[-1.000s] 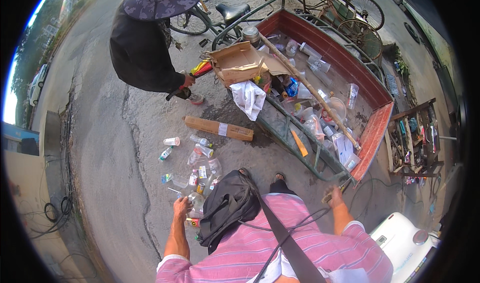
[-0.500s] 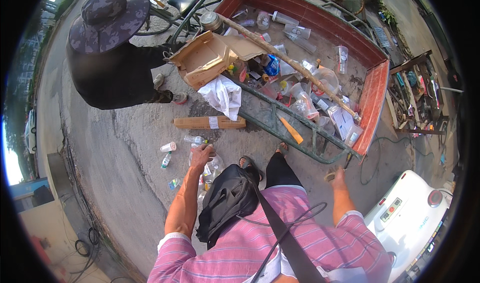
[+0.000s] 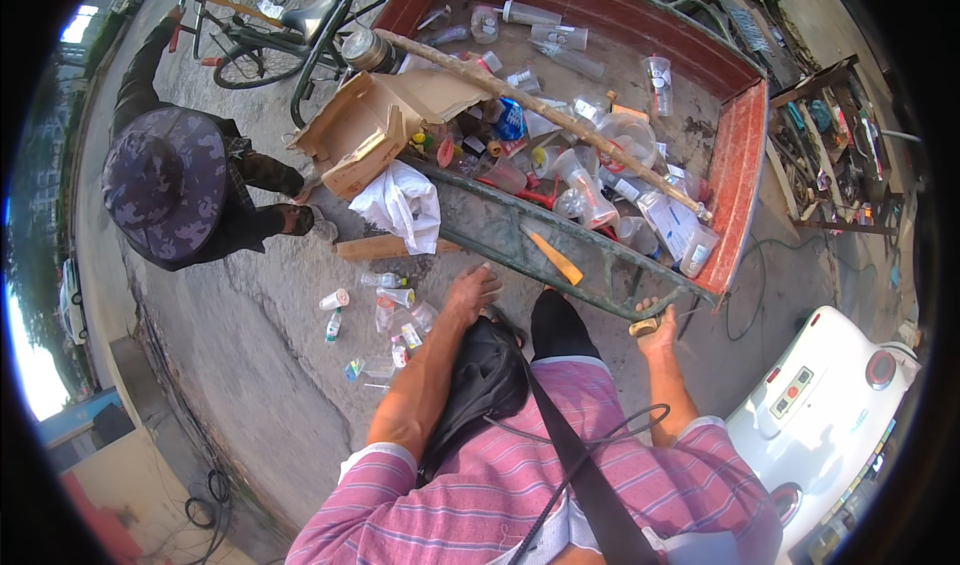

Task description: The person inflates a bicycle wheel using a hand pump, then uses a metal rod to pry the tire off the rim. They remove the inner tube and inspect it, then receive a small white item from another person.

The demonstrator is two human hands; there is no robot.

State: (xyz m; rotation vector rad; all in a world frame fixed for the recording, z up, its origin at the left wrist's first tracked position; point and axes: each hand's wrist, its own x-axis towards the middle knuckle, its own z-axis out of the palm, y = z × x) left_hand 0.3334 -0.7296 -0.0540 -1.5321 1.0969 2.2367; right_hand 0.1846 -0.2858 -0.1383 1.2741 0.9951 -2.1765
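Observation:
My left hand (image 3: 473,293) is above the ground beside the cart, empty, with its fingers stretched out. Left of it, plastic litter lies on the concrete: a white cup (image 3: 334,300), a small green-labelled bottle (image 3: 333,325), a clear bottle (image 3: 384,280) and several clear cups. Low at the cart's near right corner, my right hand (image 3: 657,337) is closed around a short tan handle-like piece (image 3: 644,327); its full shape is hidden. The fingers reach the green frame rail (image 3: 560,257), though contact cannot be told. A black bag (image 3: 480,380) hangs at my front.
The red cart (image 3: 742,190) holds cups, bottles, a long wooden pole (image 3: 545,115) and a cardboard box (image 3: 365,130). A white sack (image 3: 400,205) hangs over its side. At left, a person in a camouflage hat (image 3: 165,187) grips the handlebar. A white vehicle (image 3: 815,415) stands at right.
My left hand has come away from the clear plastic litter, which now lies spread on the ground. My right hand has moved up to the cart corner. The other person has moved left, reaching the handlebar.

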